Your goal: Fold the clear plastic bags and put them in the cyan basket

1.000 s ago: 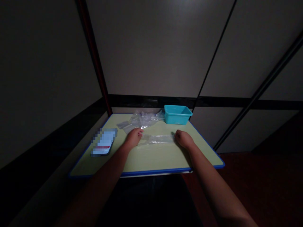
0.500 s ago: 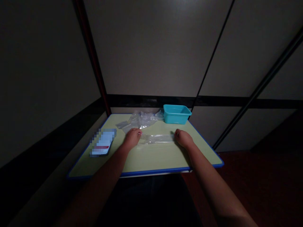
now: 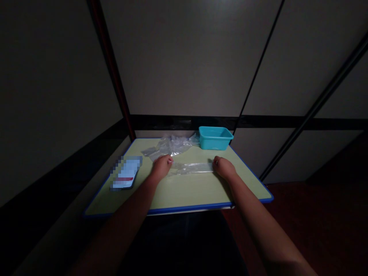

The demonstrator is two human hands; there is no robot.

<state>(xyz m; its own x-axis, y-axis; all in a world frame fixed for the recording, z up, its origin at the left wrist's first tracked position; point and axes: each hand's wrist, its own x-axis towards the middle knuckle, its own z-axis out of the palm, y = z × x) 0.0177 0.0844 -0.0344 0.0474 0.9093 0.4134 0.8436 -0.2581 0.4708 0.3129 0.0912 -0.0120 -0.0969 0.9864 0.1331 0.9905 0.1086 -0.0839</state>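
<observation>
A clear plastic bag (image 3: pixel 195 168) is stretched flat, left to right, low over the middle of the table. At its left end my left hand (image 3: pixel 162 167) is closed on it in a pinch. The right end is gripped by my right hand (image 3: pixel 223 167), fingers closed. Behind my left hand lies a crumpled pile of clear plastic bags (image 3: pixel 175 145). The fingertips of both hands are small and partly hidden.
The light-coloured table (image 3: pixel 184 195) has a blue edge. A turquoise basket (image 3: pixel 216 142) stands at its back right, touching or close to the plastic pile. A phone (image 3: pixel 126 174) lies at the left. Wall panels rise behind the table.
</observation>
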